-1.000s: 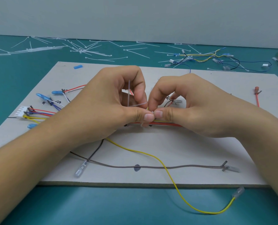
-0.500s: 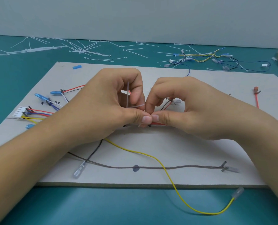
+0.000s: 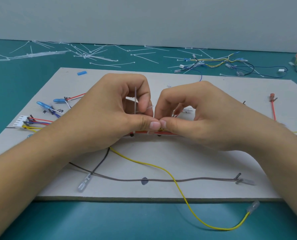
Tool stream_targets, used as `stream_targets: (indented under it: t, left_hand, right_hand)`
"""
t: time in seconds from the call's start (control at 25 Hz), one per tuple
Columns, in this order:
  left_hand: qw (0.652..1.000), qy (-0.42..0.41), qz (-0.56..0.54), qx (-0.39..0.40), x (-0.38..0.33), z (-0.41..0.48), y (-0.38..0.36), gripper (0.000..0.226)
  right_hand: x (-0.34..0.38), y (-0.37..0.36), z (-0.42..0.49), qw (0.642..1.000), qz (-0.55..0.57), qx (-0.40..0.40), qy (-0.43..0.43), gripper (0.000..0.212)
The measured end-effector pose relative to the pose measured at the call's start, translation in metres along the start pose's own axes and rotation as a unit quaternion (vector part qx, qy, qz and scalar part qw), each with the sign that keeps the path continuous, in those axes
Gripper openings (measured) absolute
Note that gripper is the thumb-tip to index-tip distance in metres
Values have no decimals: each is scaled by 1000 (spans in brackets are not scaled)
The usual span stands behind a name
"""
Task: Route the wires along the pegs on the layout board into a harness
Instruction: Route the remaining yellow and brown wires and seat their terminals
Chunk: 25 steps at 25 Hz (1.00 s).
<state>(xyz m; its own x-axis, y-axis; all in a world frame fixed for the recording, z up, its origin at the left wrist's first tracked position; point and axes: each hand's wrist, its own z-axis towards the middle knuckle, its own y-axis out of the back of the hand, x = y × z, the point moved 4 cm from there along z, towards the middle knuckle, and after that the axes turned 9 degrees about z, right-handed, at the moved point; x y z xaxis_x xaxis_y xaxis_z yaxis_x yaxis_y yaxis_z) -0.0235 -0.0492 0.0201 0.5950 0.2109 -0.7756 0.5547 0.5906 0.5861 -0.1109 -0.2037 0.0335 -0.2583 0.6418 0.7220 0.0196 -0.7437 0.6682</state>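
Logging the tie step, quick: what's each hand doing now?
Left hand: pinches the tie.
Right hand: pinches the same tie, at the wire bundle.

Yellow wire [image 3: 222,229] across board [image 3: 179,153] front edge

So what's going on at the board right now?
A person is tying up the harness. Both hands, left hand and right hand, meet mid-board and pinch a cable tie around the wire bundle, its tail standing upright. On the layout board, a grey wire lies along the front, and a yellow wire trails loose off the front edge.
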Motion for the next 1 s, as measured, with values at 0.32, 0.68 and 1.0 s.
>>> stream_targets:
  t: [0.32, 0.68, 1.0]
  left_hand:
    - [993, -23, 113, 17, -3, -1, 0, 25]
    - [987, -9, 150, 62, -6, -6, 0, 15]
    - [985, -20, 164, 45, -6, -6, -3, 13]
  right_hand:
    - [-2, 3, 0, 1000, 14, -8, -15, 5]
    - [-4, 3, 1, 1000, 14, -8, -22, 3]
    - [-4, 2, 2, 999, 28, 0, -23, 4]
